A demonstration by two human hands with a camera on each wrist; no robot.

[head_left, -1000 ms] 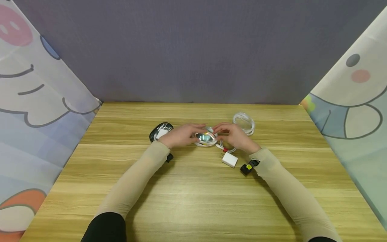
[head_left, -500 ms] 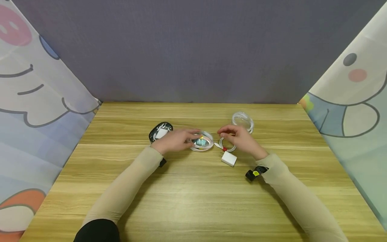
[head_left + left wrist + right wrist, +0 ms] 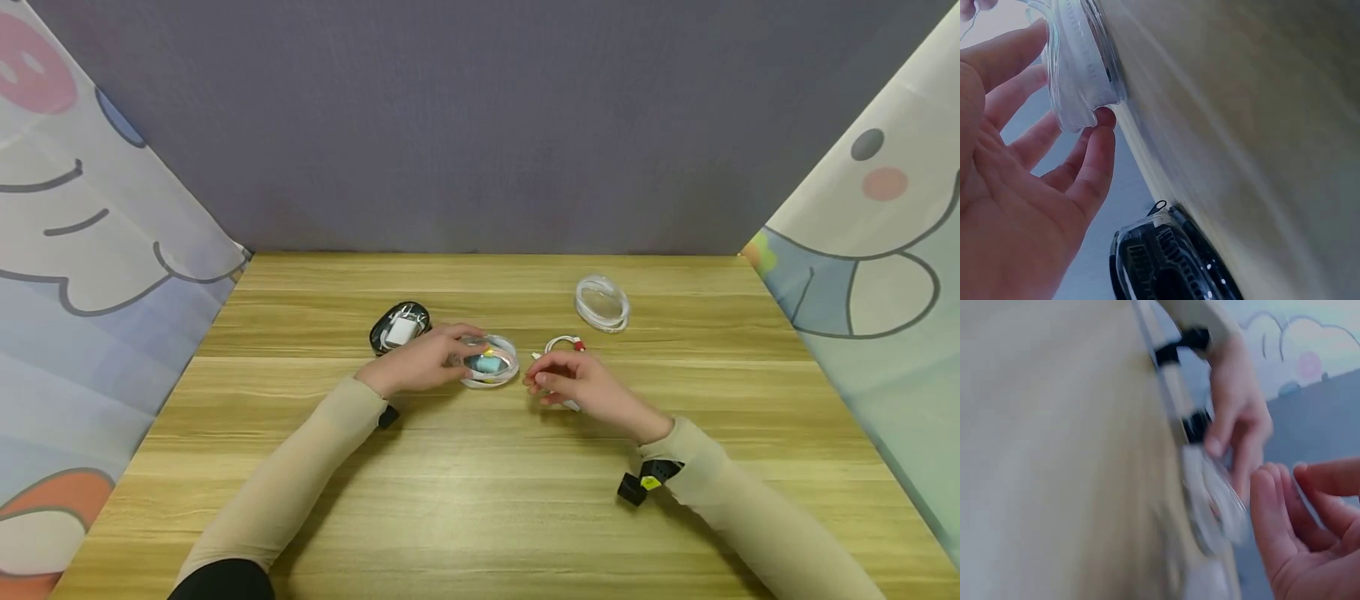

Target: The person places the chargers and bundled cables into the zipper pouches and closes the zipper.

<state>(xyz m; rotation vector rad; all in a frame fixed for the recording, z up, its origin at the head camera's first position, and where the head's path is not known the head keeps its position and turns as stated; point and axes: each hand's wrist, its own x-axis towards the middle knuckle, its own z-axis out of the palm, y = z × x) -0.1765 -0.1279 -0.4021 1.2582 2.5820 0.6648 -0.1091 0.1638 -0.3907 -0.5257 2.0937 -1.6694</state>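
Note:
My left hand (image 3: pixel 420 360) grips the side of a clear oval zip pouch (image 3: pixel 501 358) with a white rim, near the middle of the table. The left wrist view shows the white zip edge of that clear pouch (image 3: pixel 1075 69) between thumb and fingers. To its right, my right hand (image 3: pixel 588 387) hovers with loosely bent fingers and nothing visible held. Below that hand a white charger plug (image 3: pixel 572 405) is mostly hidden. A coiled white cable (image 3: pixel 561 340) with a red tie lies just beyond the fingers, partly covered by them.
A black zip pouch (image 3: pixel 381 335) with a clear top stands left of my left hand, holding a white charger and cable. Another clear oval pouch (image 3: pixel 602 305) with a white rim lies at the back right. A grey partition (image 3: pixel 480 150) rises behind the wooden table (image 3: pixel 465 500).
My left hand has drawn the clear pouch left and slightly nearer. My right hand has left the pouch and come nearer over the charger plug. The white cable has turned, its red tie now farther back.

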